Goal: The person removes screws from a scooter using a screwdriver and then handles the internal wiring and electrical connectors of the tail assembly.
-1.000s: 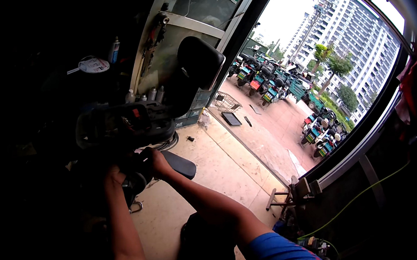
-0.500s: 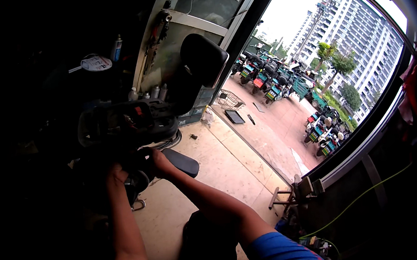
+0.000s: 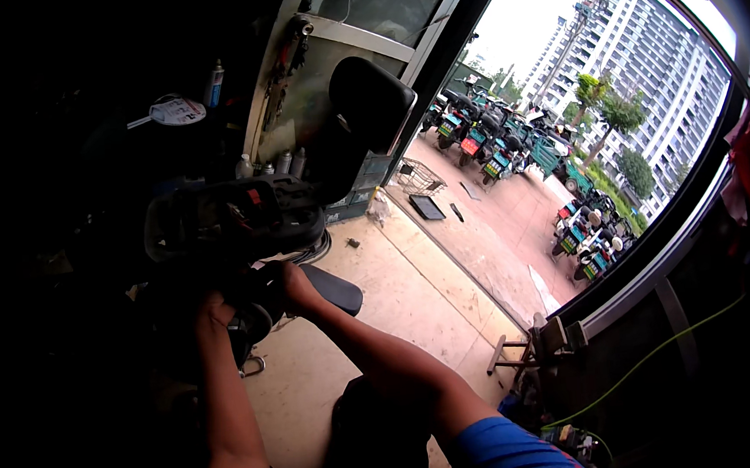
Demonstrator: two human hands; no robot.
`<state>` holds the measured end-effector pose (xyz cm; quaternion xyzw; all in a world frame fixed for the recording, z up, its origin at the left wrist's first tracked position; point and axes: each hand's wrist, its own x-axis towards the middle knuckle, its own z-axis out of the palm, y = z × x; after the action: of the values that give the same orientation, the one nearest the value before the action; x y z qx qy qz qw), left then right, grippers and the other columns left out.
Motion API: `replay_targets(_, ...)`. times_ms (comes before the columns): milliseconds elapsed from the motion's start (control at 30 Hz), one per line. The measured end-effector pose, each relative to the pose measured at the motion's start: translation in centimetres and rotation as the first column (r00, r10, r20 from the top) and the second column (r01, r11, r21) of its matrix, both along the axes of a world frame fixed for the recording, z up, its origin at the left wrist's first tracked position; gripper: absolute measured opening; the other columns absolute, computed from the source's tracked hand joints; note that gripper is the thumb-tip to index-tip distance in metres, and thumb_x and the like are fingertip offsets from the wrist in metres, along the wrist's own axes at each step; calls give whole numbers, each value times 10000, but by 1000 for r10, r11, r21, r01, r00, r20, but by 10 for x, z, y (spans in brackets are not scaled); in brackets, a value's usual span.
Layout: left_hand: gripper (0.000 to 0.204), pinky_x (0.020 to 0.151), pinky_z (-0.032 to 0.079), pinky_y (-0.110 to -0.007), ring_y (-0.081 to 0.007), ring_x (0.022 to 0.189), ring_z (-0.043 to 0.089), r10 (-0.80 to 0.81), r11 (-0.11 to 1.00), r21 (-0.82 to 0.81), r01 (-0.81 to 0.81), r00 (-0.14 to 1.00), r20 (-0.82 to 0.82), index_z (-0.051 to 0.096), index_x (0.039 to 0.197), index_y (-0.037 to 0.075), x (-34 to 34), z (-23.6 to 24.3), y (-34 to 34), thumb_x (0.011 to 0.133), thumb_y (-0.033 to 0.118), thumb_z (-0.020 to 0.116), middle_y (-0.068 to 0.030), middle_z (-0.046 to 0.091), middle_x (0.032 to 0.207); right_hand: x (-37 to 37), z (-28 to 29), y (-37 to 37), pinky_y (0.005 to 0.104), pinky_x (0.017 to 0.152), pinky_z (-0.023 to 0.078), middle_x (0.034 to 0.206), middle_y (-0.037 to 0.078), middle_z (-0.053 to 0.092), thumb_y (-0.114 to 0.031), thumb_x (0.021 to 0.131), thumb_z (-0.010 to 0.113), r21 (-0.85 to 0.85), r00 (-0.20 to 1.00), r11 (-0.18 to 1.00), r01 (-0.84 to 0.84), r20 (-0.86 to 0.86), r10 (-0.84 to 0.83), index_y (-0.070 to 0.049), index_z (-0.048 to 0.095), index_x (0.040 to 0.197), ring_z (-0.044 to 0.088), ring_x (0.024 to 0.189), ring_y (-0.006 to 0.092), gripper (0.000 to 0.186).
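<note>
The bare left hand (image 3: 215,310) and bare right hand (image 3: 292,285) are placed on either side of a black, rounded part (image 3: 258,320), near a bulky, dark body (image 3: 218,223), presumably for steadying; finger closure cannot be told.

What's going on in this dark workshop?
A person in blue short sleeves has both bare hands among dark, rounded machine parts, just below a bulky black plastic body in the picture. The left hand and right hand sit close together; deep shadow hides what they grip, if anything. A flat black rounded pad shows beside the right hand. Beyond the open doorway, a pale wire basket rests on reddish paving.
</note>
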<state>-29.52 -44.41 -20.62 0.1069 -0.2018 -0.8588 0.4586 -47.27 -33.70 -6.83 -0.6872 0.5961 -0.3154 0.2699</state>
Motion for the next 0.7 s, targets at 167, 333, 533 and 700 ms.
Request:
replay_targets(167, 314, 787, 584, -291, -168, 965, 686, 38, 997, 65, -41, 999, 39, 652, 1295, 43, -19, 17, 17, 996, 137, 661, -75, 707, 1133, -13, -17, 2, 371, 774, 585, 947, 167, 775, -252, 837, 846, -88, 996, 993, 81, 54, -76, 3, 734, 1088, 760, 851, 232, 375)
replay_targets(333, 327, 828, 591, -308, -193, 984, 687, 85, 991, 96, -89, 995, 51, 653, 1291, 28, 4, 10, 6, 982, 131, 676, -90, 709, 1139, 6, 4, 4, 374, 780, 584, 922, 159, 766, -264, 831, 854, -55, 998, 997, 44, 52, -41, 13, 729, 1026, 756, 838, 250, 361)
replay_targets(533, 317, 836, 597, -321, -205, 994, 693, 14, 999, 33, -16, 999, 52, 661, 1271, 23, -10, 21, 18, 963, 98, 687, -98, 714, 1137, -8, -19, -1, 371, 783, 582, 919, 163, 762, -263, 836, 853, -120, 994, 986, 111, 7, -111, 23, 731, 1023, 755, 859, 241, 362)
replay_targets(700, 342, 807, 595, -324, -190, 981, 711, 30, 1000, 3, -31, 998, 51, 698, 1200, 68, -2, 22, 17, 881, 122, 809, -72, 734, 1108, -4, 1, 5, 369, 769, 583, 947, 162, 763, -254, 794, 889, 11, 989, 1000, -4, 147, 2, 31, 720, 1002, 748, 850, 247, 391)
